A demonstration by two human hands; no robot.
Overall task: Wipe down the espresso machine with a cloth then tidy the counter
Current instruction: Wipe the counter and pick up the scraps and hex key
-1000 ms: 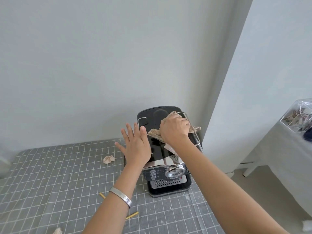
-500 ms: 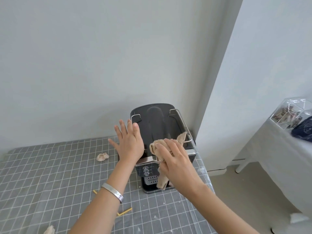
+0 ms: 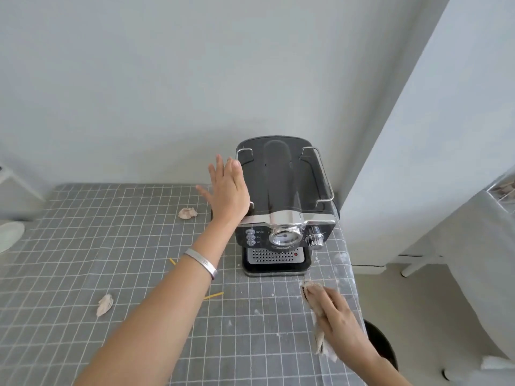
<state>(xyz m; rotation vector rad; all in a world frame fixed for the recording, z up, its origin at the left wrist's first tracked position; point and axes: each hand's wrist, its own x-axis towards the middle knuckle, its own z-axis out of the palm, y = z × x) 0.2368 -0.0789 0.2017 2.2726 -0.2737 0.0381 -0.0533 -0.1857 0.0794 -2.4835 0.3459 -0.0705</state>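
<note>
A black and chrome espresso machine (image 3: 284, 201) stands at the back right of the grey checked counter (image 3: 117, 246). My left hand (image 3: 230, 193) lies flat against the machine's left side, fingers spread and holding nothing. My right hand (image 3: 338, 316) presses a beige cloth (image 3: 313, 295) onto the counter near the right edge, in front of the machine. Part of the cloth hangs below my palm. White crumbs are scattered over the counter near the cloth.
Two crumpled paper scraps (image 3: 188, 212) (image 3: 104, 303) and two yellow sticks (image 3: 213, 295) (image 3: 172, 261) lie on the counter. A black bin (image 3: 383, 344) stands on the floor just past the right edge. A white wall corner (image 3: 390, 162) rises right of the machine.
My right hand came off the machine's top with the cloth, passed down its front and now rests on the counter at the right edge. My left hand stayed against the machine's side.
</note>
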